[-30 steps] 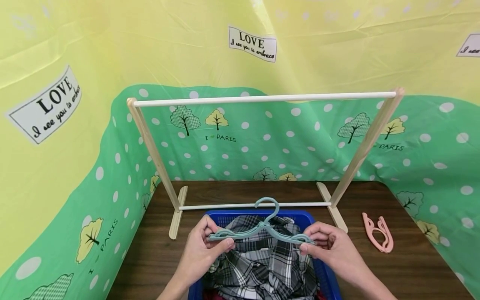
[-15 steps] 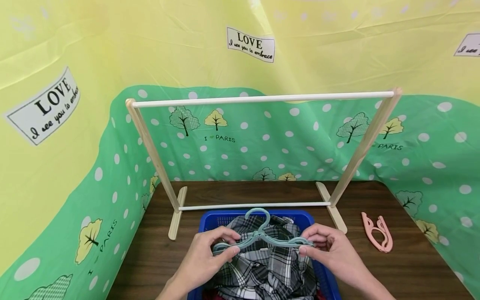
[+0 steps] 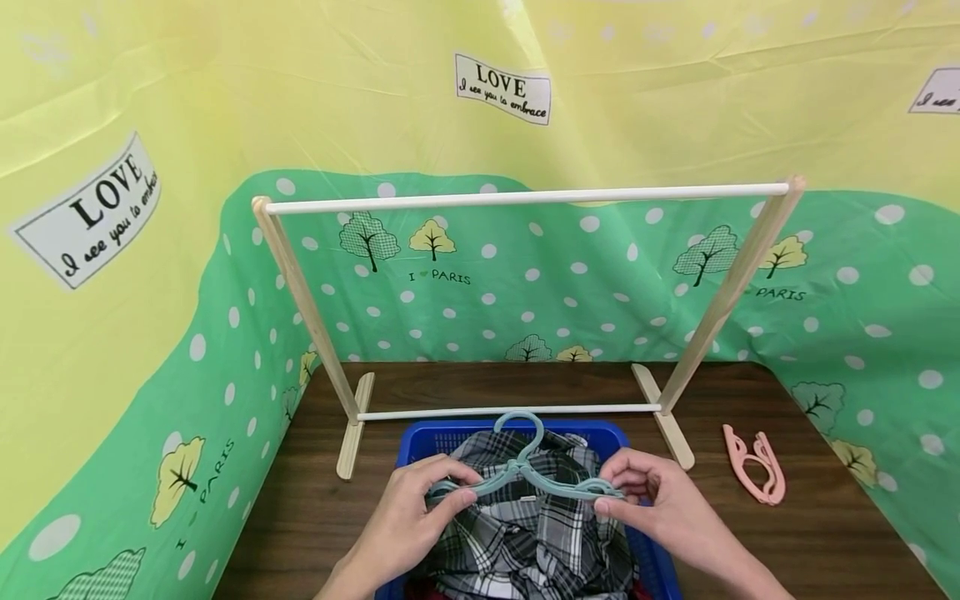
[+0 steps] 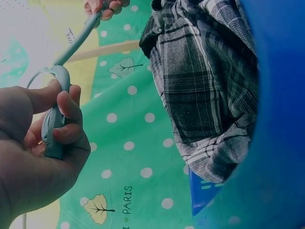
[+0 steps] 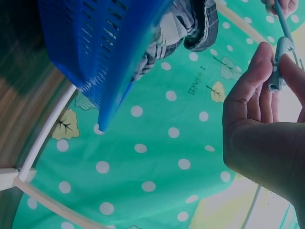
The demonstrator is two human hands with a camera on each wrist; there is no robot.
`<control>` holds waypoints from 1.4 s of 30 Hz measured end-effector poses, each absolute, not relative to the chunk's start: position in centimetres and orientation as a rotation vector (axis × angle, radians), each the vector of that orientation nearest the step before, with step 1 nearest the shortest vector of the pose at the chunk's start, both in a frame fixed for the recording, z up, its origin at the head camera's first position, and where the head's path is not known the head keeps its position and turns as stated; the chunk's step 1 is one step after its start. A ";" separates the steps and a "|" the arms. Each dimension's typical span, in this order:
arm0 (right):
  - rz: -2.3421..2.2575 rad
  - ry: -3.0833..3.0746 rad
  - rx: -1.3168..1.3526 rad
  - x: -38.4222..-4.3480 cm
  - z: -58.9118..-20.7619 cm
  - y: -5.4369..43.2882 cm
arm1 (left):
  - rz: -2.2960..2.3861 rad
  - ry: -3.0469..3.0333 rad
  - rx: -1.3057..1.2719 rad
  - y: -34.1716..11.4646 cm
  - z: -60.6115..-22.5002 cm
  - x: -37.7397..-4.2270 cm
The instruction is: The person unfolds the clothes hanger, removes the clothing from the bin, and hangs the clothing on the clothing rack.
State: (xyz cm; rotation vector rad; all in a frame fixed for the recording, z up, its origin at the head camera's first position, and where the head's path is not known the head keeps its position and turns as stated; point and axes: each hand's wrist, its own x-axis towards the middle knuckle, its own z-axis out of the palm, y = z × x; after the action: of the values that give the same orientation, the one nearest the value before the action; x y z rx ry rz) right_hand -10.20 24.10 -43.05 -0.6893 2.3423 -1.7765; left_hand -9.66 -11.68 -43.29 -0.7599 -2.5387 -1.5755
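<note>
A teal plastic clothes hanger [image 3: 498, 478] is held level over the basket, its arms spread and its hook pointing up. My left hand [image 3: 408, 517] pinches the left arm's end between thumb and fingers; the left wrist view shows the fingers [image 4: 71, 133] curled round it. At the other end, my right hand [image 3: 660, 500] pinches the right arm, whose tip shows between thumb and fingers in the right wrist view. Beneath the hanger a grey, black and white plaid garment [image 3: 525, 550] lies heaped in the blue basket [image 3: 603, 428], with some dark red cloth under it.
Behind the basket stands a wooden rack with a white top bar [image 3: 525, 198] and a lower bar [image 3: 450, 413]. A folded pink hanger [image 3: 757, 471] lies on the brown table [image 3: 810, 542] at the right. A printed yellow and green cloth surrounds the table.
The hanger has shifted slightly left and lower, and its hook sits lower in view. My left hand has slid inward along its arm; my right hand keeps its pinch.
</note>
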 end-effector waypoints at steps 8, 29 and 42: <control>-1.746 2.417 -0.739 -10.2 -42.3 23.6 | -1.553 -2.493 -0.831 -11.0 -43.2 -9.4; -1.617 2.608 -0.791 -9.8 -42.4 22.6 | -1.372 -2.469 -0.791 -10.1 -43.4 -9.0; -1.633 2.571 -0.771 -9.8 -42.5 22.6 | -1.385 -2.359 -0.746 -10.2 -43.2 -8.8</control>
State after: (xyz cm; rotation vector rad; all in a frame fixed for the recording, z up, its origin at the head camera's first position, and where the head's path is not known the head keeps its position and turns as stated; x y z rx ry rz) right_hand -9.81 22.61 -42.47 -0.7707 2.5714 -1.6333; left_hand -8.85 -10.17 -43.19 -0.7457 -2.3591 -1.3849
